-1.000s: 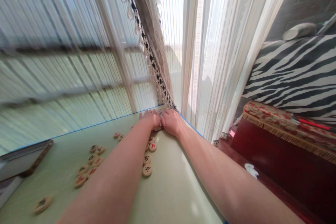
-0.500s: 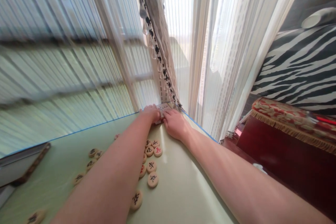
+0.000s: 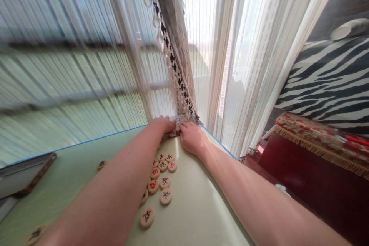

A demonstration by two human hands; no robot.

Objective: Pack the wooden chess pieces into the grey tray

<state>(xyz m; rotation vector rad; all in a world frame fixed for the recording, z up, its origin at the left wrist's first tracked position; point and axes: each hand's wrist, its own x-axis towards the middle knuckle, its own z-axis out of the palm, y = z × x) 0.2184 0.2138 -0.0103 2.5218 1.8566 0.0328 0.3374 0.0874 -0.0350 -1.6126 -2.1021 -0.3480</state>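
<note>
Both my arms reach out to the far corner of a pale green table (image 3: 198, 207). My left hand (image 3: 161, 123) and my right hand (image 3: 190, 137) grip a small box (image 3: 178, 122) with a patterned lid and a dark red side, one hand on each end, fingers curled over it. Several round wooden Chinese chess pieces (image 3: 161, 182) with red or black characters lie on the table just under and beside my left forearm.
Sheer white curtains (image 3: 236, 65) and a beaded tie-back (image 3: 173, 61) hang right behind the box. A dark red cabinet (image 3: 311, 177) with a fringed cloth and a zebra-striped cushion (image 3: 328, 80) stand to the right. A wooden board edge (image 3: 34, 178) lies at the far left.
The view has shifted, and the chess pieces now show closer to my left forearm. Both hands stay on the box at the table's corner, which shows more of its lid.
</note>
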